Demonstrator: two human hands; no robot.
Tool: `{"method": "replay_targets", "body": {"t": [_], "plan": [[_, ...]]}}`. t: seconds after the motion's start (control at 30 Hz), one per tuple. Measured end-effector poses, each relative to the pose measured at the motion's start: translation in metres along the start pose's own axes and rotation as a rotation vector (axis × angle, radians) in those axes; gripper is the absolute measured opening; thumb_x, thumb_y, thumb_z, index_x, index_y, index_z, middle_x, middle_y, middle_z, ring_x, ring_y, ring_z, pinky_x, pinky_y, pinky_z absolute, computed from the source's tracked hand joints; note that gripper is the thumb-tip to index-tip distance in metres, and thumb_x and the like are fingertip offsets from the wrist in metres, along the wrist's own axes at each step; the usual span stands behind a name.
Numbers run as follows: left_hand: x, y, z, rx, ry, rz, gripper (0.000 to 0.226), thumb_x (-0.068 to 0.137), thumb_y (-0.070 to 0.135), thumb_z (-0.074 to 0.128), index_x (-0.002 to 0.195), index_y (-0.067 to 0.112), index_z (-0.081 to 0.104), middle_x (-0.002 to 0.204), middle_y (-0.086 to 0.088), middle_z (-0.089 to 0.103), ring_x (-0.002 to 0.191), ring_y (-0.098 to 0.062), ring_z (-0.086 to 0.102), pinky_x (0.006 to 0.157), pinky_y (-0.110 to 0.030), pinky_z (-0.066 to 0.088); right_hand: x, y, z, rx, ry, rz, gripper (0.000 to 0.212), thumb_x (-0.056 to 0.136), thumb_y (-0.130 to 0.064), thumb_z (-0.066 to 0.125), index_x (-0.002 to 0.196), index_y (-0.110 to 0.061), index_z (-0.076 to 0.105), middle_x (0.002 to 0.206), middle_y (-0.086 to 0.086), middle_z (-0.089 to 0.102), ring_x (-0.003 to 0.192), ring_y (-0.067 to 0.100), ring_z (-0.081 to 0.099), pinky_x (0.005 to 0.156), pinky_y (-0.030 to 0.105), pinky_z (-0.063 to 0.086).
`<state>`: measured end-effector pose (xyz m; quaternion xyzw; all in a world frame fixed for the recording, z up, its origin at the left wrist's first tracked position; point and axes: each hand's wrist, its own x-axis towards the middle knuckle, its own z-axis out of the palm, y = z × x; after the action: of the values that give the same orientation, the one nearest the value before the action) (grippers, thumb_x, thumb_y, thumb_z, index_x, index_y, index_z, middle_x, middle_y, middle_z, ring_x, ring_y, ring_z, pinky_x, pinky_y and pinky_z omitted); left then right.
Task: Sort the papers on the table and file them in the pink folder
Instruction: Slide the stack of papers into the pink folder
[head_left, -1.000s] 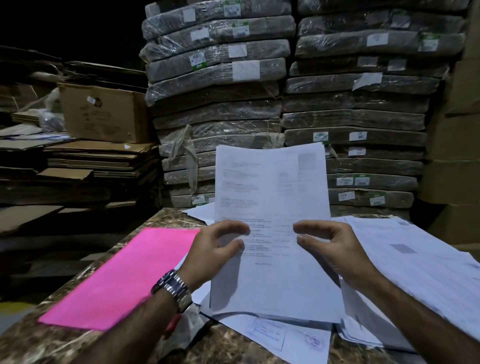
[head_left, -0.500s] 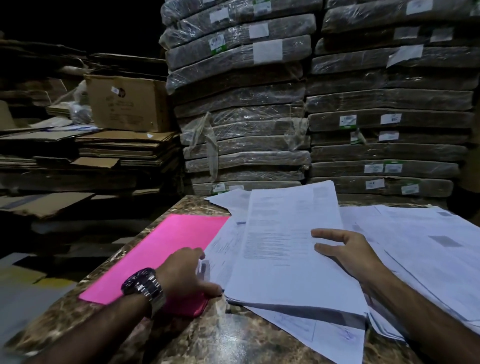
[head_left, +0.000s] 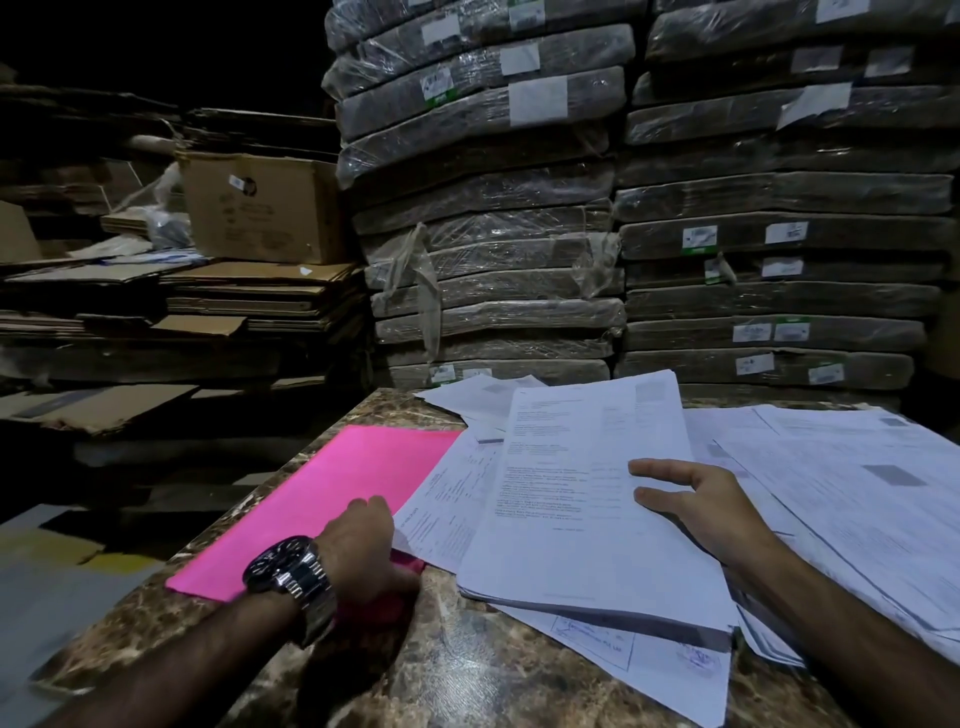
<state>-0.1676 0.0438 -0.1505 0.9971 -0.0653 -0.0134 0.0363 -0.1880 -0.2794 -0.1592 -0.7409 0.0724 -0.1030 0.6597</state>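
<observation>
Brown marbled stone forms the bench (head_left: 467, 670). At lower left, the flat pink folder (head_left: 332, 499) is grasped at its near edge by the left hand (head_left: 363, 551), which held a sheet earlier. The right hand (head_left: 696, 504) lies released, fingers (head_left: 655, 467) spread, on printed papers (head_left: 576, 509); their text is unreadable.

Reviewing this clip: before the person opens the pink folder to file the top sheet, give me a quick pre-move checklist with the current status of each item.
1. Left hand at the near right corner of the pink folder: ok.
2. Folder opened: not ok, it lies flat and shut.
3. Folder cover free of papers: not ok, a sheet overlaps its right edge.
4. Right hand steadying the top sheet: ok, resting on its right edge.
5. Left grip pinching the cover alone: cannot tell, fingertips hidden.
6. Papers sorted: not ok, the pile on the right lies fanned and loose.
</observation>
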Motion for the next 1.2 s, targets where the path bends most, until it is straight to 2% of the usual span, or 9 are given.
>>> {"method": "replay_targets", "body": {"t": [0.13,0.27,0.37,0.6,0.7,0.8,0.87,0.97,1.2], "plan": [[-0.002,-0.011,-0.009,0.07,-0.061,0.035,0.05,0.075,0.057,0.069,0.095,0.016,0.047,0.094,0.002,0.051,0.085,-0.014,0.047,0.069,-0.022,0.037,-0.001,0.002,0.003,0.01,-0.011,0.005,0.022,0.086,-0.001,0.067,0.102,-0.015,0.072,0.099,-0.003,0.069,0.085,0.019,0.069,0.05,0.015,0.053],[-0.002,-0.025,-0.01,0.079,-0.079,0.014,0.035,0.075,0.053,0.071,0.072,0.022,0.055,0.079,0.005,0.061,0.077,-0.013,0.057,0.064,-0.022,0.041,-0.002,0.004,0.005,0.034,-0.015,0.013,0.022,0.085,0.001,0.068,0.1,-0.014,0.073,0.1,0.001,0.071,0.085,0.022,0.07,0.055,0.02,0.057],[-0.003,-0.041,-0.014,0.109,-0.055,-0.042,0.033,0.081,0.048,0.066,0.088,0.015,0.07,0.09,0.0,0.072,0.084,-0.015,0.066,0.071,-0.024,0.049,-0.002,0.005,0.006,0.024,-0.02,0.019,0.022,0.085,0.0,0.068,0.101,-0.013,0.073,0.103,0.002,0.07,0.089,0.024,0.07,0.063,0.025,0.058],[0.009,-0.068,-0.019,0.188,-0.009,-0.147,0.028,0.084,0.036,0.063,0.096,0.013,0.072,0.099,-0.004,0.073,0.092,-0.018,0.067,0.078,-0.025,0.051,-0.003,0.005,0.01,0.0,-0.033,0.015,0.022,0.085,0.0,0.068,0.1,-0.015,0.073,0.102,-0.002,0.07,0.088,0.02,0.069,0.058,0.02,0.055],[0.013,-0.066,-0.016,0.245,0.033,-0.154,0.034,0.086,0.042,0.059,0.102,0.014,0.07,0.104,-0.004,0.072,0.097,-0.02,0.066,0.081,-0.027,0.051,-0.004,0.004,0.011,-0.017,-0.032,0.01,0.022,0.085,-0.001,0.068,0.101,-0.015,0.073,0.098,-0.008,0.068,0.085,0.017,0.068,0.053,0.015,0.052],[0.018,-0.055,-0.008,0.278,0.134,-0.15,0.039,0.093,0.045,0.046,0.11,0.012,0.058,0.102,-0.005,0.063,0.087,-0.022,0.059,0.07,-0.029,0.045,-0.004,0.004,0.012,-0.005,-0.038,0.024,0.023,0.085,0.0,0.067,0.103,-0.013,0.073,0.096,-0.008,0.068,0.084,0.017,0.068,0.05,0.013,0.052],[0.024,-0.046,-0.002,0.289,0.18,-0.138,0.03,0.098,0.035,0.042,0.114,0.012,0.054,0.101,-0.005,0.062,0.089,-0.023,0.061,0.067,-0.03,0.043,-0.003,0.004,0.013,-0.008,-0.039,0.031,0.023,0.086,-0.001,0.067,0.105,-0.012,0.072,0.094,-0.008,0.067,0.085,0.018,0.068,0.049,0.014,0.052],[0.032,-0.031,-0.004,0.376,0.153,-0.12,0.027,0.097,0.018,0.04,0.115,0.012,0.059,0.111,-0.005,0.064,0.102,-0.025,0.064,0.077,-0.033,0.051,-0.003,0.003,0.013,-0.016,-0.042,0.034,0.023,0.086,-0.002,0.067,0.105,-0.013,0.072,0.094,-0.009,0.067,0.085,0.017,0.068,0.05,0.015,0.052],[0.032,-0.017,-0.041,0.347,0.313,-0.161,0.03,0.09,0.008,0.043,0.115,0.008,0.06,0.116,-0.011,0.063,0.108,-0.03,0.063,0.082,-0.036,0.051,0.001,-0.005,0.003,0.122,-0.064,0.06,0.025,0.082,-0.004,0.072,0.101,-0.02,0.075,0.095,0.006,0.077,0.077,0.026,0.075,0.056,0.024,0.057]]}}
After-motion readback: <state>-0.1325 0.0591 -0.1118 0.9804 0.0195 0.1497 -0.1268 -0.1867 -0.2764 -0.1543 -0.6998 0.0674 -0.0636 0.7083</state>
